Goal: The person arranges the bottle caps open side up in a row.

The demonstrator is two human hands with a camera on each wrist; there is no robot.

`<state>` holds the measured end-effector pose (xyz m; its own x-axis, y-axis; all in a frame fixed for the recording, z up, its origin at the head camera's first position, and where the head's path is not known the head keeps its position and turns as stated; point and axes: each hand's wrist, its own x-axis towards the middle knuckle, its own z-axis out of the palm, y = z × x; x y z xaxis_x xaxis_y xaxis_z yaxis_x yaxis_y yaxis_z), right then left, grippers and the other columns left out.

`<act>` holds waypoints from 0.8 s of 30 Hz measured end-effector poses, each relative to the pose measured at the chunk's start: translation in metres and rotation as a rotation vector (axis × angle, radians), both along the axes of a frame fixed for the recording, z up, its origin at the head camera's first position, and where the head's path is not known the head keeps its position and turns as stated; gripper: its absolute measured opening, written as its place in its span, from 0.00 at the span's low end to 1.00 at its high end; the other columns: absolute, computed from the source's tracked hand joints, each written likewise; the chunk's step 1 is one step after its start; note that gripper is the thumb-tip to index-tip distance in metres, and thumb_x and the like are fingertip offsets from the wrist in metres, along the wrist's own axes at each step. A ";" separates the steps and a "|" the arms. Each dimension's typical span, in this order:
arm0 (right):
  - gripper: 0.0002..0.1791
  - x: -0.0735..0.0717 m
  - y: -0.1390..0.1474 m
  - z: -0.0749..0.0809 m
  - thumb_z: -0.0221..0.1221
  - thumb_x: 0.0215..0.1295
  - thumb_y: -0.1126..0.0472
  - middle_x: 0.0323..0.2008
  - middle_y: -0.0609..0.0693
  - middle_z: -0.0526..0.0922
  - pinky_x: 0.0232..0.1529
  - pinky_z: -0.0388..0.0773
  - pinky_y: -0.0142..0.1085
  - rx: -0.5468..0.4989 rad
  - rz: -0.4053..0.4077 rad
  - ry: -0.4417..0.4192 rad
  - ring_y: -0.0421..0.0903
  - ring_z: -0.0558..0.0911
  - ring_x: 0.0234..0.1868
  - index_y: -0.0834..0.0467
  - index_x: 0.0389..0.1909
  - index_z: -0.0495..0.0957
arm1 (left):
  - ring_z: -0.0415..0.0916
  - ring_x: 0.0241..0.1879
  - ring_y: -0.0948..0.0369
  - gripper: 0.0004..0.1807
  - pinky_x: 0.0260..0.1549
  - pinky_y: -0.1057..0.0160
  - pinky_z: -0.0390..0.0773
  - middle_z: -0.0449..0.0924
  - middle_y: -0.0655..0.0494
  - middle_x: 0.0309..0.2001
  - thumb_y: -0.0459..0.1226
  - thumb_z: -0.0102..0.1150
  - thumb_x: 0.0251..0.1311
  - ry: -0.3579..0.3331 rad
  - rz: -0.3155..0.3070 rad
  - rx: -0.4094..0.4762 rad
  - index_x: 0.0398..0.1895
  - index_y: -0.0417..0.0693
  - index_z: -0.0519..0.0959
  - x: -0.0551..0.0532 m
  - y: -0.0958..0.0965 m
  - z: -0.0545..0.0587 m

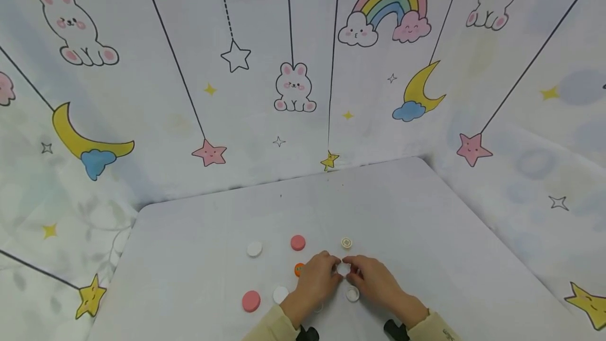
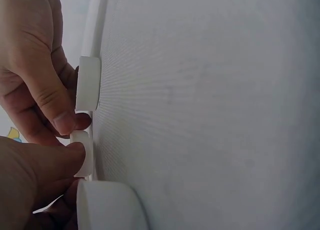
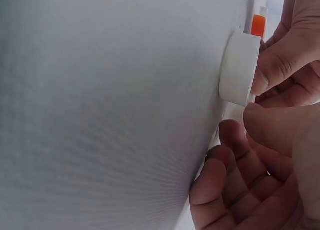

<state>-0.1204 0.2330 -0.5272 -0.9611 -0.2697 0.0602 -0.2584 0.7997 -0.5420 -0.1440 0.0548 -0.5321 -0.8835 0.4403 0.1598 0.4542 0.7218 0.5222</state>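
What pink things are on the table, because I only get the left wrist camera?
Observer: Two: the head view shows a pink disc near the left sleeve and a smaller-looking one farther from the person.

Operator: Anything orange?

Observer: Yes, an orange disc, partly covered by the left hand in the head view.

Operator: And just past the fingertips?

Observer: A cream disc with rings on top, farther from the person than the right hand.
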 end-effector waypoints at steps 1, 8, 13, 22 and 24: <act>0.18 0.000 0.000 0.000 0.65 0.61 0.63 0.29 0.36 0.76 0.28 0.71 0.30 0.000 0.001 0.000 0.30 0.71 0.26 0.59 0.52 0.80 | 0.64 0.26 0.69 0.14 0.25 0.70 0.66 0.73 0.63 0.28 0.40 0.72 0.51 -0.009 0.002 -0.004 0.41 0.47 0.85 0.000 0.000 0.000; 0.16 0.002 -0.004 0.000 0.65 0.60 0.65 0.28 0.37 0.75 0.28 0.70 0.30 0.002 0.014 0.022 0.31 0.70 0.26 0.60 0.50 0.80 | 0.64 0.26 0.69 0.13 0.25 0.70 0.66 0.71 0.64 0.27 0.40 0.73 0.51 -0.016 0.012 -0.015 0.40 0.48 0.85 0.002 0.000 0.000; 0.16 0.001 -0.004 0.002 0.65 0.60 0.65 0.28 0.36 0.75 0.27 0.70 0.30 0.001 0.006 0.014 0.31 0.70 0.26 0.59 0.50 0.80 | 0.65 0.27 0.68 0.13 0.24 0.69 0.66 0.72 0.64 0.27 0.40 0.73 0.51 -0.013 0.013 -0.019 0.40 0.47 0.85 0.000 0.000 0.000; 0.16 0.002 -0.004 0.003 0.65 0.60 0.65 0.27 0.37 0.74 0.27 0.68 0.30 0.000 0.020 0.031 0.31 0.69 0.26 0.59 0.50 0.80 | 0.66 0.28 0.68 0.13 0.25 0.69 0.68 0.73 0.64 0.28 0.40 0.72 0.51 -0.010 0.008 -0.035 0.40 0.48 0.84 0.000 0.000 0.000; 0.16 0.002 -0.004 0.003 0.65 0.60 0.65 0.27 0.37 0.74 0.27 0.69 0.30 0.002 0.022 0.031 0.31 0.69 0.26 0.59 0.50 0.80 | 0.66 0.28 0.68 0.13 0.25 0.69 0.68 0.72 0.64 0.27 0.40 0.72 0.51 -0.009 0.007 -0.035 0.40 0.48 0.84 0.000 0.000 0.000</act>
